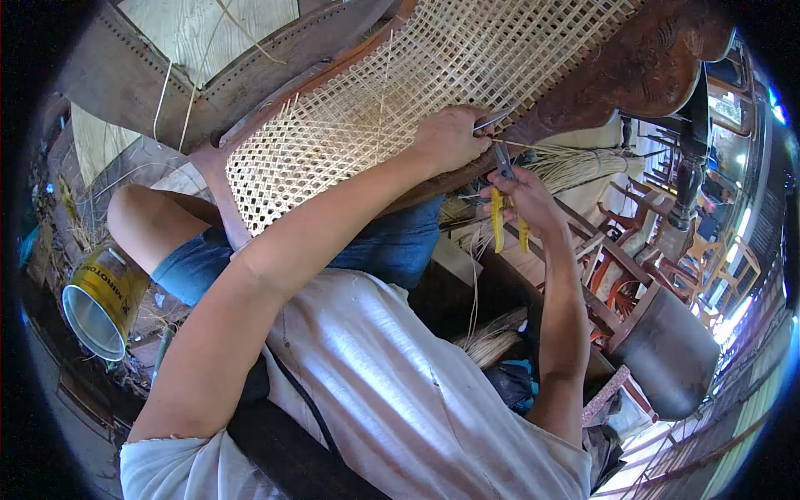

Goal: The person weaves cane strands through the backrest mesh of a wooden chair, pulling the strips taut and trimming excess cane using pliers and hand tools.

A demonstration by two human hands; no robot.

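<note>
A woven cane panel (333,133) in a carved dark wooden chair frame (617,71) lies slanted across my lap. My left hand (454,140) rests at the panel's lower right edge, its fingers closed around a thin pointed metal tool (494,120) whose tip points at the frame. Just to the right and below, my right hand (527,198) grips yellow-handled pliers (498,218). Their grey jaws point up at the frame's edge, close to a light cane strand (533,146) that runs out rightward. Whether the jaws touch the strand, I cannot tell.
A yellow bucket (100,300) lies tipped at the left. Bundled cane strands (583,167) lie behind my right hand. Several wooden chairs (633,217) stand at the right. Another curved wooden frame (167,83) is at the upper left, with loose strands over it.
</note>
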